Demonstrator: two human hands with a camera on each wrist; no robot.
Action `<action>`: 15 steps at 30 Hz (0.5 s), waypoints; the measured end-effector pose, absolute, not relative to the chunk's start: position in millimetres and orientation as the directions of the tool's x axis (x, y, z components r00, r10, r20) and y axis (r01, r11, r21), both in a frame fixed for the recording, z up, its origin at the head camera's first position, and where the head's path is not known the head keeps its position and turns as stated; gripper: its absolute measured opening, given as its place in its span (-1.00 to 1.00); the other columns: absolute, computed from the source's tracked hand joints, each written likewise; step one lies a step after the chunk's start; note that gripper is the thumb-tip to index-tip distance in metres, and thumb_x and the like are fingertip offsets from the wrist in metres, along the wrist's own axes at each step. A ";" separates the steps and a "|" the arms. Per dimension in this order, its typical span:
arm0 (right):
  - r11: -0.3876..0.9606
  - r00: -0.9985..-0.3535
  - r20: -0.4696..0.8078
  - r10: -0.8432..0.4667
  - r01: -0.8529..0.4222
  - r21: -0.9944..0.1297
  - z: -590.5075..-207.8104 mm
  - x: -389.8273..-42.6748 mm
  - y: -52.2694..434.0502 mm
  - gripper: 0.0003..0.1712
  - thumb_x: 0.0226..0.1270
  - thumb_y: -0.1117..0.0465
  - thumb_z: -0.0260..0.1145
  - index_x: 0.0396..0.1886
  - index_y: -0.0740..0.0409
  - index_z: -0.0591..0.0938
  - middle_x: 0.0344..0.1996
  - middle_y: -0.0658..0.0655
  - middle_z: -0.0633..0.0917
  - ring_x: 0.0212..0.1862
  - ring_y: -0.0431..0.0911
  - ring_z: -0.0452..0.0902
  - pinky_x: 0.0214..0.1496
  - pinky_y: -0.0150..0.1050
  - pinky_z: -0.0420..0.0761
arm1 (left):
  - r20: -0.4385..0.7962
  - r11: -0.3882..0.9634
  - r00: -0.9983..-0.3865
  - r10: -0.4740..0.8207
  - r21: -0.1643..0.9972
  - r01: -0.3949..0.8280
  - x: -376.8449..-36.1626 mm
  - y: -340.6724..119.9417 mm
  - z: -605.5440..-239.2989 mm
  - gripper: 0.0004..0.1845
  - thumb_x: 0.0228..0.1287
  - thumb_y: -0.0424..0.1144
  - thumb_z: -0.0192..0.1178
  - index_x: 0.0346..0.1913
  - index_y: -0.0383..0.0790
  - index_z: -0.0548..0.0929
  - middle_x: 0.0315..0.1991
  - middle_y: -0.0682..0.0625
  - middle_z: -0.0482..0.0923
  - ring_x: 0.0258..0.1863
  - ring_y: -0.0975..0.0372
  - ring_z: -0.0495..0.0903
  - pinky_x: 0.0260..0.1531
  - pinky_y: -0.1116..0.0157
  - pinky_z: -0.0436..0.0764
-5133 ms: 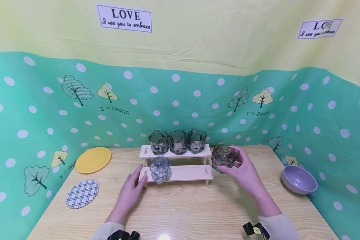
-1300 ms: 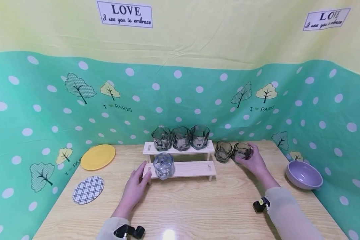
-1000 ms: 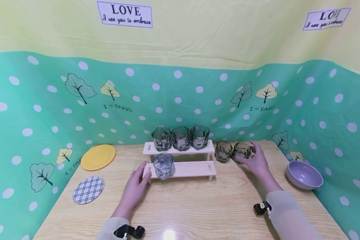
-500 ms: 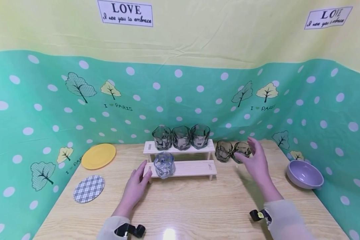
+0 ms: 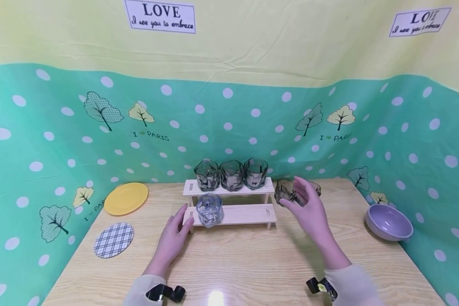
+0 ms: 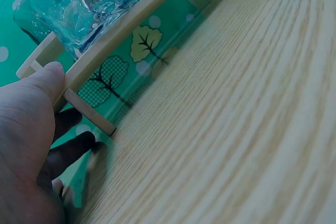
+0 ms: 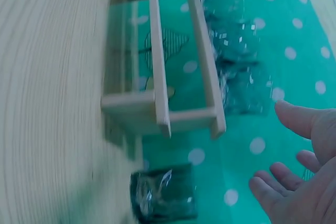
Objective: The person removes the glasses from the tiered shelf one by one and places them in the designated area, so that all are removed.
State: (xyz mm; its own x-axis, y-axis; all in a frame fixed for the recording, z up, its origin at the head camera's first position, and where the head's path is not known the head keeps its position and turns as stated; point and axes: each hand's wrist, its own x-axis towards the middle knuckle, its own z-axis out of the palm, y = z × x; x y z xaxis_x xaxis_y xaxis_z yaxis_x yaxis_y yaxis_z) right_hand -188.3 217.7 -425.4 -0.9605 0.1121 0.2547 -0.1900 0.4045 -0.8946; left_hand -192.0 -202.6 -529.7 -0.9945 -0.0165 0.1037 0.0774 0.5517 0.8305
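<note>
1. Just behind the right hand [image 5: 309,209], two dark glasses now stand side by side on the tabletop [image 5: 252,259], next to the wooden shelf [image 5: 237,214]. The near dark glass [image 5: 284,191] peeks out past the fingers; the far dark glass [image 5: 314,188] is mostly hidden.
2. A moment ago this hand was round the far one. Now its grip is wide and loose, holding nothing, and it has slid over toward the shelf.
3. So that glass is set down and let go.
4. By the left hand [image 5: 172,240], nothing has moved. Its thumb and fingers still rest flat on the shelf's end, just beside the clear glass [image 5: 210,210] on the low step.
5. Three more dark glasses [image 5: 231,174] sit on the top step.
</note>
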 end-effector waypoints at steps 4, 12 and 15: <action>0.378 -0.964 0.254 0.081 -0.206 -0.903 -423.1 -184.6 202.4 0.04 0.35 0.20 0.68 0.72 0.08 0.35 0.53 0.23 0.51 0.57 0.15 0.42 0.65 -0.02 0.43 | 0.101 0.558 -0.995 -0.012 0.826 0.077 -192.1 -202.4 -530.2 -0.25 0.76 0.18 0.07 0.77 -0.09 0.25 0.68 -0.17 0.29 0.71 -0.40 -0.09 0.69 -0.35 -0.07; 0.312 -0.968 0.250 -0.024 -0.245 -0.918 -423.4 -178.1 170.5 0.03 0.31 0.22 0.70 0.69 0.05 0.39 0.53 0.19 0.52 0.56 0.11 0.44 0.63 -0.05 0.45 | 0.105 0.552 -0.994 -0.011 0.830 0.082 -192.3 -203.9 -530.7 -0.25 0.76 0.18 0.08 0.77 -0.10 0.25 0.68 -0.18 0.30 0.71 -0.40 -0.10 0.70 -0.33 -0.10; 0.293 -0.970 0.235 -0.061 -0.243 -0.925 -425.1 -175.7 157.9 0.04 0.29 0.22 0.71 0.69 0.03 0.39 0.53 0.18 0.53 0.56 0.12 0.45 0.61 0.05 0.48 | 0.113 0.551 -0.994 -0.007 0.830 0.090 -192.8 -203.6 -531.0 -0.25 0.76 0.17 0.08 0.77 -0.10 0.25 0.67 -0.19 0.31 0.71 -0.39 -0.09 0.71 -0.31 -0.11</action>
